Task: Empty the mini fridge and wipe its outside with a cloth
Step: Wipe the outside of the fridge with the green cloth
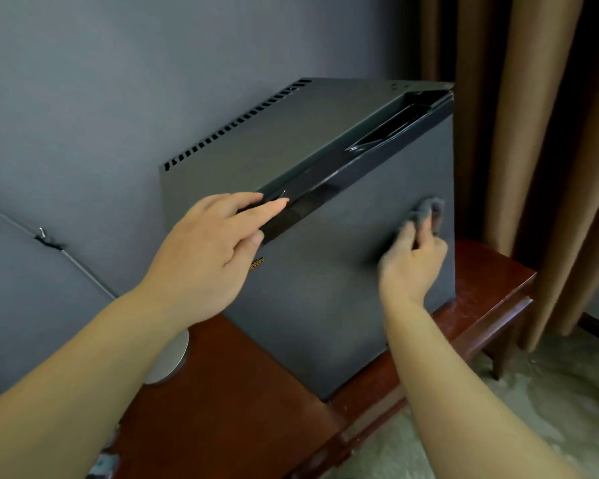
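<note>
Nearest to the camera were two bare forearms. The left forearm [83, 392] came in from the lower left corner of the frame and the right forearm [446, 392] from the lower right.

The mini fridge [325, 305], a dark grey box, filled the centre of the frame. It stood on a red-brown wooden table [229, 426] with its door closed, in front of the grey wall [118, 81] in the upper left. A brown curtain [533, 133] hung down the right side of the frame, and a pale carpet [540, 409] lay in the lower right.

A row of vent slots [236, 122] ran along the back edge of the fridge top, and a glossy black strip [325, 191] crossed the top of the door.

The left hand [208, 250] was left of centre, at the upper left corner of the door. Its fingers were almost straight and lay on the strip, with the thumb touching the strip from below. It held nothing.

The right hand [412, 261] was right of centre, against the door front near its right edge. Its fingers were curled around a small grey cloth [426, 210], which was bunched and pressed to the door.

A white round object [172, 361] lay on the table behind the left forearm, partly hidden. A small gold logo [257, 263] showed on the door just beside the left thumb, partly covered by the hand.
</note>
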The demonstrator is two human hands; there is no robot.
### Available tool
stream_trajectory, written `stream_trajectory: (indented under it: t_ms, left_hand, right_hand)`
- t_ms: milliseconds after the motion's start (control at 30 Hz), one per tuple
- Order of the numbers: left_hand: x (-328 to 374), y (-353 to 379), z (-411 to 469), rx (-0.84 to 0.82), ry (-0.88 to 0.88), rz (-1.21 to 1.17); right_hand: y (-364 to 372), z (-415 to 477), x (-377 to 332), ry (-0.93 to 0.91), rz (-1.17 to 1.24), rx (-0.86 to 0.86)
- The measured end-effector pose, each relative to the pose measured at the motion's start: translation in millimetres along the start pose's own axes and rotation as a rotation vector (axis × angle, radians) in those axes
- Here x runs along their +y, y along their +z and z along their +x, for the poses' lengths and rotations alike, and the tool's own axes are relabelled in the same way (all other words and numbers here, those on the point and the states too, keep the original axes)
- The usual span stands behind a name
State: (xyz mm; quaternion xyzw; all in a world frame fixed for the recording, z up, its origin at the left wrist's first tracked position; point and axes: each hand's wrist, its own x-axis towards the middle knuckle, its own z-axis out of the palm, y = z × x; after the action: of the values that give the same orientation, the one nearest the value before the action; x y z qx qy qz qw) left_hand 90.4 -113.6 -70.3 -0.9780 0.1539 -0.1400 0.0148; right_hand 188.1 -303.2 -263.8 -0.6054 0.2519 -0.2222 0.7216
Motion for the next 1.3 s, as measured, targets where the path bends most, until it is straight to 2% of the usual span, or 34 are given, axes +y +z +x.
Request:
stream_trajectory:
  t_ms: [67,100,133,200,233,267,333,400,433,467,567,600,667,733,767,833,900,1000,1067,1133,1233,1300]
  left_hand:
    - [0,0,2,-0.009,-0.013,0.004]
    - [1,0,3,-0.016,-0.016,0.009]
    - [2,0,3,-0.022,-0.020,0.011]
    - [3,0,3,-0.020,-0.025,0.017]
    - [3,0,3,-0.020,-0.022,0.020]
    - [2,1,3,-0.020,-0.022,0.019]
    - [3,1,4,-0.005,-0.034,0.003]
    - [9,2,8,0.016,-0.049,-0.027]
    - [13,3,11,0.021,-0.052,-0.044]
    - [17,4,15,0.028,-0.048,-0.054]
    - [28,7,32,0.027,-0.018,-0.061]
    - [31,8,36,0.019,-0.016,-0.065]
    - [35,9,42,0.007,-0.019,-0.068]
    - [37,10,45,-0.002,-0.021,-0.062]
    - [38,10,45,-0.009,-0.020,-0.051]
    - [39,10,46,-0.017,-0.015,-0.022]
    - [40,11,46,-0.005,-0.013,0.005]
    - [42,14,46,0.024,-0.023,0.018]
    - [43,16,47,0.023,-0.024,0.032]
    - [43,17,46,0.024,-0.024,0.039]
    - [44,16,45,0.022,-0.047,0.027]
    - [45,17,46,0.019,-0.051,0.029]
  right_hand:
    - [7,-35,-6,-0.325,-0.072,-0.148]
    - [6,-41,1,-0.377,-0.117,-0.144]
    - [3,-33,9,-0.326,-0.137,-0.095]
    - [-4,5,6,-0.042,-0.104,0.005]
    - [-6,20,-2,0.008,-0.094,0.041]
    - [-4,26,-15,-0.024,-0.081,0.041]
    - [9,4,-48,-0.300,-0.048,-0.062]
    - [19,-33,-42,-0.608,-0.090,-0.151]
    - [17,-41,-30,-0.648,-0.114,-0.144]
    - [13,-36,-16,-0.575,-0.125,-0.115]
    - [-5,31,1,-0.099,-0.103,-0.003]
    - [-11,55,-6,-0.036,-0.100,0.034]
    - [-13,89,-37,-0.076,-0.074,0.035]
    - [-9,96,-67,-0.274,-0.048,-0.056]
    - [-9,93,-71,-0.362,-0.043,-0.089]
    - [-13,90,-45,-0.382,-0.066,-0.101]
    - [-23,92,23,-0.169,-0.113,-0.043]
    - [-44,86,130,0.403,-0.061,0.004]
    - [-50,79,166,0.641,0.014,0.006]
    - [-48,76,178,0.677,0.002,0.016]
    - [-36,51,165,0.596,-0.126,0.014]
    - [-30,18,153,0.526,-0.203,-0.056]
